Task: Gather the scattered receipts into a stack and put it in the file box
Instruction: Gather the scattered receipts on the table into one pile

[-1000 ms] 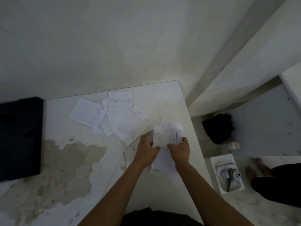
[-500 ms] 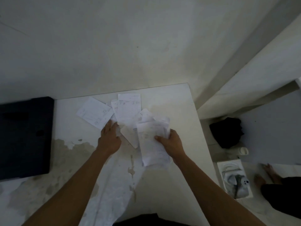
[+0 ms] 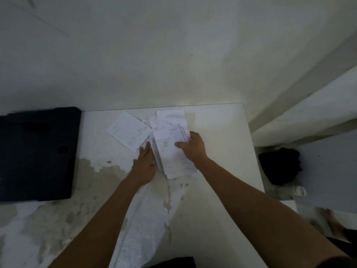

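My right hand (image 3: pixel 193 147) grips a stack of white receipts (image 3: pixel 172 151) by its right edge, thumb on top. My left hand (image 3: pixel 144 165) lies flat against the stack's left edge, its fingertips on the paper there. More loose receipts lie on the white table (image 3: pixel 218 132) beyond the stack: a large tilted receipt (image 3: pixel 128 131) to the left and an overlapping pile of receipts (image 3: pixel 170 118) near the table's back edge. The dark file box (image 3: pixel 36 151) sits at the table's far left, a good way from both hands.
The tabletop has peeling, stained patches (image 3: pixel 87 190) in front of the file box. The table's right edge drops to a floor with a black bundle (image 3: pixel 280 165), a small white container (image 3: pixel 300 190) and another person's bare feet (image 3: pixel 328 223). A pale wall rises behind the table.
Both hands have shifted toward the back of the table. My left hand left the loose receipts and came against the left edge of the stack, which now overlaps the loose pile.
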`<state>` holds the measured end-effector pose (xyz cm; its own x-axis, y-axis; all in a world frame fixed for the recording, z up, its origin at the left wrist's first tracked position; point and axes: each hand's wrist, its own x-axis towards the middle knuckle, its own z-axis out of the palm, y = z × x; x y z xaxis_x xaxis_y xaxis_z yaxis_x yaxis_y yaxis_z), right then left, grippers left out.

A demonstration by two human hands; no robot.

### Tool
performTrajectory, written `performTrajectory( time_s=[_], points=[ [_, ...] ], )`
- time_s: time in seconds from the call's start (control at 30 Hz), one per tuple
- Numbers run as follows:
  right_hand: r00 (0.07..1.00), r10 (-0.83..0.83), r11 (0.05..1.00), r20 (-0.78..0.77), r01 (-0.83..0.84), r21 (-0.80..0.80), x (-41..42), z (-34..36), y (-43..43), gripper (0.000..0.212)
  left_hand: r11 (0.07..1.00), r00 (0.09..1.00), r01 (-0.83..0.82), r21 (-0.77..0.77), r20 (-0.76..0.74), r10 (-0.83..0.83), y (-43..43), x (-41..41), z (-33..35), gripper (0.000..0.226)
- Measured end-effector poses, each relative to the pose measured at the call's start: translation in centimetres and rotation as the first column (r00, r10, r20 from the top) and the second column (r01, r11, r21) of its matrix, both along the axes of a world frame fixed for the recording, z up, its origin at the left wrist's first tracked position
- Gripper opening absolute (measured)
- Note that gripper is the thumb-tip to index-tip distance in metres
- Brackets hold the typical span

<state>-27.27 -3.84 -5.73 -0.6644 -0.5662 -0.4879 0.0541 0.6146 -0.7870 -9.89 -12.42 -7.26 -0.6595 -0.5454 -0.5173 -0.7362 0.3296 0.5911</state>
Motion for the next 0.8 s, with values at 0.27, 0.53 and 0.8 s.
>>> performTrajectory(
  time_s=[0.27, 0.53, 0.8],
  points=[
    [0.992, -0.099, 0.992, 0.081, 0.092, 0.083, 0.0, -0.7, -2.7, 0.053, 0.802, 0.938, -0.347, -0.487, -0.2, 0.284, -1.8, 2.5, 0.8, 0.069],
    [0.997, 0.037, 0.976, 0.068, -0.05, 0.212, 1.4, -1.2, -3.3, 0.061, 0.95, 0.996, -0.093, -0.3, -0.019, 0.091, -1.0, 2.7, -2.2, 0.062],
    [0.98, 0.188, 0.962, -0.069, -0.169, 0.216, 3.9, -1.1, -4.8, 0.033, 0.963, 0.949, -0.255, -0.083, -0.214, 0.232, -1.6, 3.2, -1.6, 0.07]
  ],
)
